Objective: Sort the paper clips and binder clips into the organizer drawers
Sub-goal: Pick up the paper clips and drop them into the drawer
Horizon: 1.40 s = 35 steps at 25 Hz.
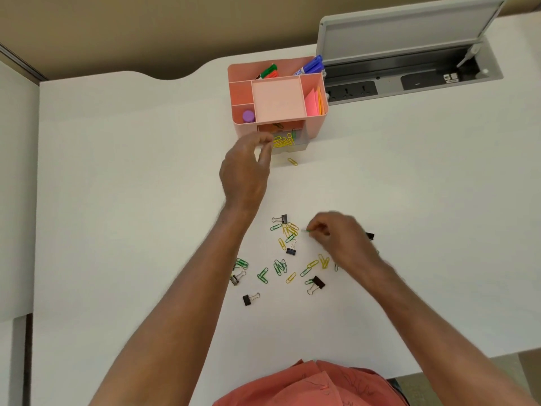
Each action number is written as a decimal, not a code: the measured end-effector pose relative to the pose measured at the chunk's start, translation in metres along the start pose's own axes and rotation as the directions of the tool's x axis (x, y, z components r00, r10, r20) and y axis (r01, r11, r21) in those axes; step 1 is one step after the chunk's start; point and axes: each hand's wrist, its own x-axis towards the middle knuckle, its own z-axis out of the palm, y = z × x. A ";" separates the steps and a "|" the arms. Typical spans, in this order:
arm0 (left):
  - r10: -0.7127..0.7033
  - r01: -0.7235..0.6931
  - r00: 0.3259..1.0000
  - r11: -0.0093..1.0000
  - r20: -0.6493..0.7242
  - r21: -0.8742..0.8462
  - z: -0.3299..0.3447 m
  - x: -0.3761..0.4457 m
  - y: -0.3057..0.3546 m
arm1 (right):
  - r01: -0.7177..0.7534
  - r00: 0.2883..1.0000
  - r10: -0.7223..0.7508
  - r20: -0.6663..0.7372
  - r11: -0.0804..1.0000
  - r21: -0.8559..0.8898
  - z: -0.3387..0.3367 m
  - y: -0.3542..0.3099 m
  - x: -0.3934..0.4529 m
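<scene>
1. 2 hands work at once: the left hand hovers at the open drawer of the pink organizer, its thumb and fingers curled close together; blur hides whether they hold a clip, so I cannot tell.
2. The right hand is low over the white table, its fingers pinching a green paper clip that sticks out to their left.
3. Loose paper clips, green and yellow, lie scattered just left of and below the right fingers, with several black binder clips among them.
4. More yellow paper clips already sit in the drawer, just right of the left fingers; 1 stray yellow clip lies on the table just in front of that drawer.
5. Handling, as I judge it: paper clips are light, thin coated wire bent in smooth loops, slippery and flat against the table, so a fingertip pinch across the loop, or a nail under one end, suits them. They tangle easily, so a lifted clip may drag a neighbour.
6. Binder clips look stiffer and heavier: a folded black metal body with 2 springy wire handles. Taking hold by the raised handles or across the body seems easiest.
7. The organizer is smooth matte plastic with square compartments holding markers, sticky notes and a purple cap.
</scene>
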 end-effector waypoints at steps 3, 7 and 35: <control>-0.055 0.055 0.994 0.998 0.089 0.006 -0.005 -0.049 -0.025 | 0.080 0.976 -0.046 -0.215 0.985 0.152 -0.037 -0.035 0.037; -0.098 0.063 0.927 0.992 0.361 0.108 -0.010 -0.110 -0.058 | 0.284 0.869 -0.292 -0.399 0.955 -0.082 -0.068 -0.084 0.097; -0.144 -0.028 0.859 0.945 0.492 0.327 0.012 -0.121 -0.055 | 0.244 0.925 -0.357 -0.126 0.816 -0.524 0.024 0.016 0.092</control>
